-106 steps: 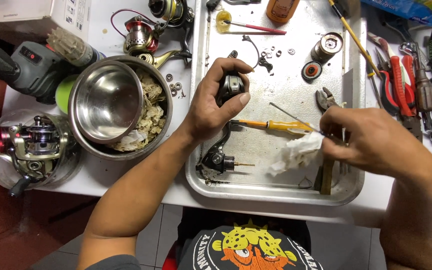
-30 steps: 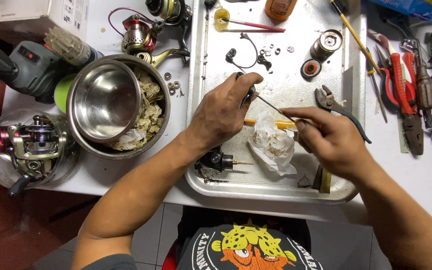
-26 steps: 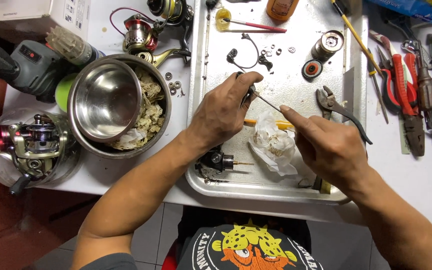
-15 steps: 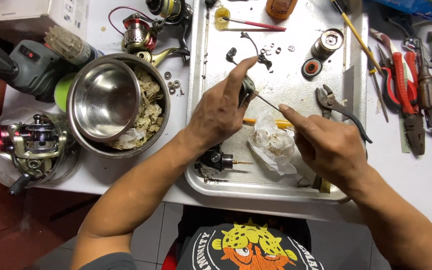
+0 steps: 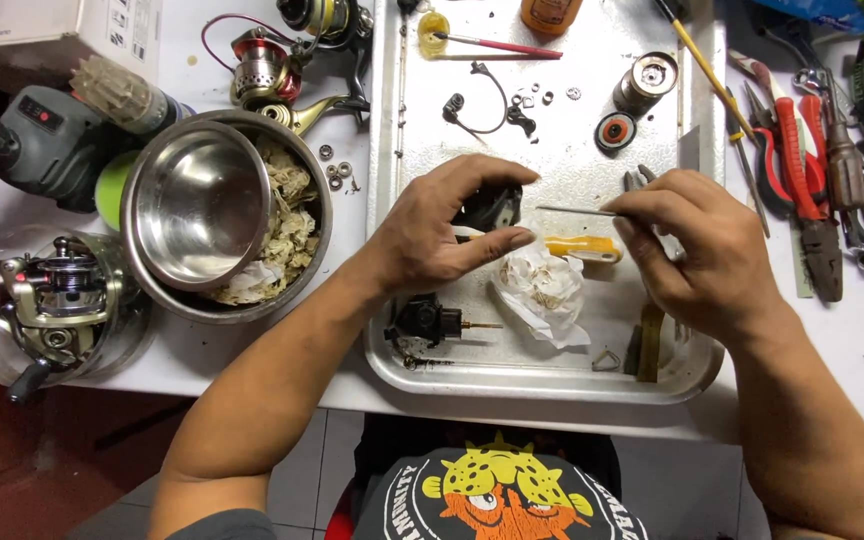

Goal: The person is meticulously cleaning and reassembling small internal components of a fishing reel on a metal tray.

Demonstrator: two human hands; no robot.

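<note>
A: Head view. What does the left hand hold?

B: A small black reel part, pinched between thumb and fingers, over the middle of the tray.

A: And the right hand?

B: Closed on a thin metal pick, its tip pointing at the black part, just short of it or touching; I cannot tell which.

A: What lies below them in the tray?

B: A crumpled tissue with brown smears, a yellow-handled tool partly under the hands, and a black gear body near the tray's front left.

A: Toward the tray's far end?

B: Loose washers, a bail wire, a spool and a round orange-centred cap.

A: Left of the tray?

B: A steel bowl set on used tissues, and a whole reel in a clear tub.

A: Right of it?

B: Pliers on the desk.

A: How far along, by your guess?

B: The reel lies stripped down and the wiping looks well underway; parts remain spread out, so reassembly appears undone.
</note>
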